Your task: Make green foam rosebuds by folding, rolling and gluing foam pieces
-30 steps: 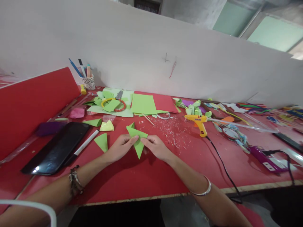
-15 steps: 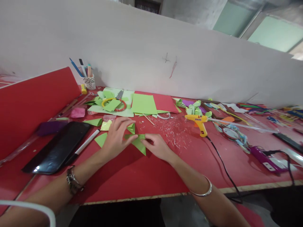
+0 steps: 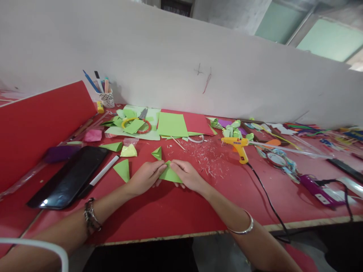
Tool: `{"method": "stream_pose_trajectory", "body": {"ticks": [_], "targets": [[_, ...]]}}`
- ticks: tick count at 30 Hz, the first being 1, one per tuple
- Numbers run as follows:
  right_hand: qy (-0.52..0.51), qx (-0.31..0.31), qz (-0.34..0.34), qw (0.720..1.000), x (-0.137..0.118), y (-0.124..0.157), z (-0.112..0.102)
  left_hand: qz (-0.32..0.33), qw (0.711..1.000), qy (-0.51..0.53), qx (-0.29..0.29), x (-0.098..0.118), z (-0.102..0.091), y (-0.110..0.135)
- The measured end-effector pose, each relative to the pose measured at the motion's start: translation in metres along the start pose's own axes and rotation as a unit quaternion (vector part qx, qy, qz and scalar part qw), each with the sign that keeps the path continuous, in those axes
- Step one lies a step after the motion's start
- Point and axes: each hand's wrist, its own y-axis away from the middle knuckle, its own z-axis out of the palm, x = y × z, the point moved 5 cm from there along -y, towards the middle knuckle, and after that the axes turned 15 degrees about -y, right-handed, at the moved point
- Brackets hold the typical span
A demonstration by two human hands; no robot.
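A green paper piece [image 3: 171,175], roughly triangular with its point away from me, is held just above the red table between my two hands. My left hand [image 3: 147,175] grips its left edge, thumb on top and fingers beneath. On the other side my right hand [image 3: 189,175] pinches the right edge in the same way. Just beyond lies a small folded green paper [image 3: 157,153]. To the left of my left hand rests a flat green paper triangle [image 3: 123,170], and behind it a small bag with pale yellow stuff [image 3: 129,150].
A black phone [image 3: 69,177] and a marker [image 3: 103,170] lie at left. Scissors [image 3: 144,124] sit on papers at the back. A yellow glue gun [image 3: 238,147] trails its cord toward the front edge at right, near a purple power strip [image 3: 321,192]. Paper scraps [image 3: 210,158] litter the middle.
My left hand has come down and right onto the paper's left edge. The paper has turned, its point now facing away instead of toward me. My right hand has barely shifted.
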Motion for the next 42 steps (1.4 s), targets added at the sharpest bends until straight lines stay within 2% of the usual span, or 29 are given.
{"method": "stream_pose_trajectory", "body": {"ticks": [3, 8, 11, 14, 20, 28, 32, 37, 42], "targets": [[0.006, -0.004, -0.007, 1.0, -0.001, 0.0, -0.001, -0.011, 1.0, 0.024, -0.004, -0.002, 0.001, 0.0], [0.129, 0.002, -0.047, 0.991, -0.007, -0.003, -0.001, 0.01, 1.0, 0.003, 0.013, -0.007, 0.0, -0.004], [0.152, -0.018, -0.059, 0.986, -0.008, -0.003, 0.002, 0.012, 1.0, 0.001, 0.017, -0.011, 0.001, -0.006], [0.131, -0.024, -0.067, 0.989, -0.007, -0.003, 0.003, 0.01, 1.0, -0.011, 0.023, -0.012, 0.002, -0.005], [0.028, -0.058, 0.025, 0.998, 0.004, 0.0, 0.006, -0.001, 0.998, -0.044, 0.045, -0.009, 0.0, -0.002], [0.047, -0.047, 0.01, 0.998, 0.003, -0.001, 0.006, 0.009, 0.995, -0.085, 0.052, -0.008, -0.001, -0.004], [0.048, -0.038, -0.005, 0.998, 0.0, 0.0, 0.006, 0.028, 0.996, -0.086, 0.023, -0.008, 0.0, -0.005], [0.029, -0.039, 0.008, 0.999, 0.001, 0.0, 0.003, 0.019, 0.998, -0.063, 0.024, -0.01, 0.001, -0.005], [-0.004, -0.087, 0.059, 0.994, 0.007, 0.0, 0.007, -0.008, 0.997, -0.067, 0.026, -0.013, 0.0, -0.005]]}}
